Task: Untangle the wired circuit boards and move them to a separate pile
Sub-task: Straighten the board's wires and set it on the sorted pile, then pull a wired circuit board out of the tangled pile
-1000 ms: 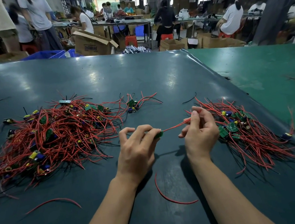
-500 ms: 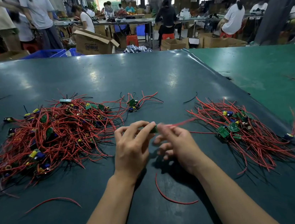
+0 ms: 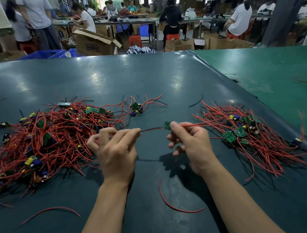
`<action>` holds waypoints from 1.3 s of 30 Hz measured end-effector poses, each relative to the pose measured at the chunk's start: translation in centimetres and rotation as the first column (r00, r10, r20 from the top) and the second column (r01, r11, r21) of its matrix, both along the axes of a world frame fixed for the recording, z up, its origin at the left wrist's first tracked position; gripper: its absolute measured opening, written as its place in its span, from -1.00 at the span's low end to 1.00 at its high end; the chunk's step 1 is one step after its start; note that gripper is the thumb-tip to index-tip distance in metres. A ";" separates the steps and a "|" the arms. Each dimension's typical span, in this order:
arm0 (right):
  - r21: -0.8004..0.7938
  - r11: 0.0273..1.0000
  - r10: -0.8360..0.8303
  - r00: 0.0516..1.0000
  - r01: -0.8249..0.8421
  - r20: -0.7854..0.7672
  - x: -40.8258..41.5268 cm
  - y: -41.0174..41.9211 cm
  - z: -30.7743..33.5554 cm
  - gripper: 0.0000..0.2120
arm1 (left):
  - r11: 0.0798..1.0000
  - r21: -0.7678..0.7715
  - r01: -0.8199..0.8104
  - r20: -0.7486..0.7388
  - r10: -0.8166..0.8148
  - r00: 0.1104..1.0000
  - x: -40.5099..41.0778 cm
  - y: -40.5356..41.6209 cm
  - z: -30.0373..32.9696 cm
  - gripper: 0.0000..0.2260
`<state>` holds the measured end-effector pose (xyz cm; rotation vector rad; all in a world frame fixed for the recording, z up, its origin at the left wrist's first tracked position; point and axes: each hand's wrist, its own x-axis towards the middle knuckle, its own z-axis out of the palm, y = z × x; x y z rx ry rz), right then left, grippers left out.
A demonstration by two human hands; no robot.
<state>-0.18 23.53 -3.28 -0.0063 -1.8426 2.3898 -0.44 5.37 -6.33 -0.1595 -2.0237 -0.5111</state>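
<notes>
Wire scraps lie nearest the person: one loose red wire [image 3: 177,204] curls on the table [image 3: 143,75] below and between the wrists, another red strand [image 3: 50,211] sits down-left of the left forearm. Either could be swept along by a sleeve-less arm and mistaken for part of a board's harness. Above them, the left hand [image 3: 115,152] pinches the end of a dark-and-red lead [image 3: 152,129] between fingertips, while the right hand [image 3: 191,142] pinches a small green circuit board [image 3: 167,125] at its thumb and forefinger, the lead strung taut-looking between the two. Pulling harder from here risks tearing the solder joint at the board, or snapping the thin lead. Red wires trail from the board rightward toward the sorted pile [image 3: 247,133], just beyond the right hand; dropping it carelessly could knot it into that heap again. Left of the left hand, the tangled pile [image 3: 45,141] spreads wide, and its strands reach close under the left fingers, so a stray loop could snag and drag more boards along. Farther off, above the left hand, a small separate cluster [image 3: 135,108] lies apart.
</notes>
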 end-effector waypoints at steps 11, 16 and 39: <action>-0.533 0.606 -0.529 0.800 0.590 0.284 -1.0 2.5 0.5 -0.85 | 0.979 0.133 -0.155 0.142 0.136 0.981 -0.1 0.0 -0.4 -0.92; -0.383 0.688 -0.588 0.783 0.616 0.202 -1.4 2.6 0.0 -0.91 | 0.983 0.090 -0.157 0.161 0.141 0.977 -0.2 0.1 -0.6 -0.92; 0.335 0.890 -0.306 0.950 0.310 -0.066 -1.2 -0.1 -2.0 -0.76 | 0.874 -0.416 -0.250 0.612 0.473 0.634 -3.7 -12.5 5.7 -0.80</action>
